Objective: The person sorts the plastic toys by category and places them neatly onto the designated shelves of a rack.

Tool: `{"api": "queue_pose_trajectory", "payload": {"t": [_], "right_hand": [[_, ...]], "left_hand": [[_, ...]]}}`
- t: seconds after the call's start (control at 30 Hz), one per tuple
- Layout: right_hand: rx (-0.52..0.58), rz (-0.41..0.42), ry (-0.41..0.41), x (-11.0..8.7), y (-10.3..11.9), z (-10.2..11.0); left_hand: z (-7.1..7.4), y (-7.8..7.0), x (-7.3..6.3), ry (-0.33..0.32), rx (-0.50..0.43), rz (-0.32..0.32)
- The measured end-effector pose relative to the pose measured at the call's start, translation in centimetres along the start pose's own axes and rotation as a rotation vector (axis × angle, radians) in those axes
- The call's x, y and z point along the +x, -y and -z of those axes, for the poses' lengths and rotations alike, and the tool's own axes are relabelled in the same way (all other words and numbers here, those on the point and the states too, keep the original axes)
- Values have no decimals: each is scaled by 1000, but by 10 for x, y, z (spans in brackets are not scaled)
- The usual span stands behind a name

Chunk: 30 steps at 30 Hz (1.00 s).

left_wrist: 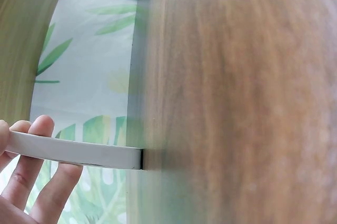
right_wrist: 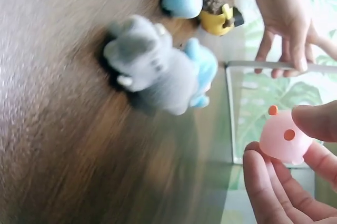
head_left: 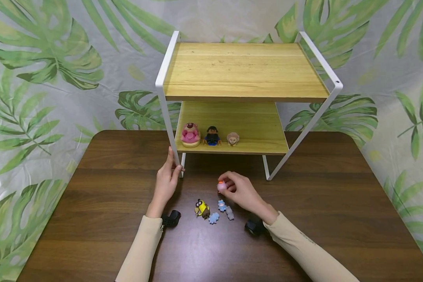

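My right hand pinches a small round pink toy figure with orange spots between thumb and fingers, above the table in front of the shelf. With my left hand I grip the white metal leg of the two-tier shelf, fingers on both sides of it. On the table lie a yellow and brown minion figure, a light blue figure, a blue figure with a pink face and a grey animal figure.
The shelf has a wooden top board and a lower board. Along the lower board stand a pink bear figure, a dark-bearded figure in blue and a small beige figure. A leaf-print cloth hangs behind the brown table.
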State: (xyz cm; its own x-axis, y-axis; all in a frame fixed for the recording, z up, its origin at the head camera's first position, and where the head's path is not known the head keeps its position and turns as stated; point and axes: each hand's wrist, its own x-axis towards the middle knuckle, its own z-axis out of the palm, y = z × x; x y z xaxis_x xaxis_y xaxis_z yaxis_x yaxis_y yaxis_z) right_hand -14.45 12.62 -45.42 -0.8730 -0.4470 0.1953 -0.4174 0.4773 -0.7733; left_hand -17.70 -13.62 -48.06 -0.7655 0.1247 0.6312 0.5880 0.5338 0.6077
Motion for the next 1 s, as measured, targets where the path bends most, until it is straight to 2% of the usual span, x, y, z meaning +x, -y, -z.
{"api": "queue_pose_trajectory", "payload": {"t": [0.3, 0.83, 1.0], "right_hand": [[79, 34, -46, -2, 11, 6], [215, 45, -100, -6, 30, 20], [232, 48, -125, -6, 44, 25]], "left_hand": [[0, 0, 0, -5, -9, 5], [-1, -1, 0, -5, -3, 11], [-1, -1, 0, -4, -1, 17]]}}
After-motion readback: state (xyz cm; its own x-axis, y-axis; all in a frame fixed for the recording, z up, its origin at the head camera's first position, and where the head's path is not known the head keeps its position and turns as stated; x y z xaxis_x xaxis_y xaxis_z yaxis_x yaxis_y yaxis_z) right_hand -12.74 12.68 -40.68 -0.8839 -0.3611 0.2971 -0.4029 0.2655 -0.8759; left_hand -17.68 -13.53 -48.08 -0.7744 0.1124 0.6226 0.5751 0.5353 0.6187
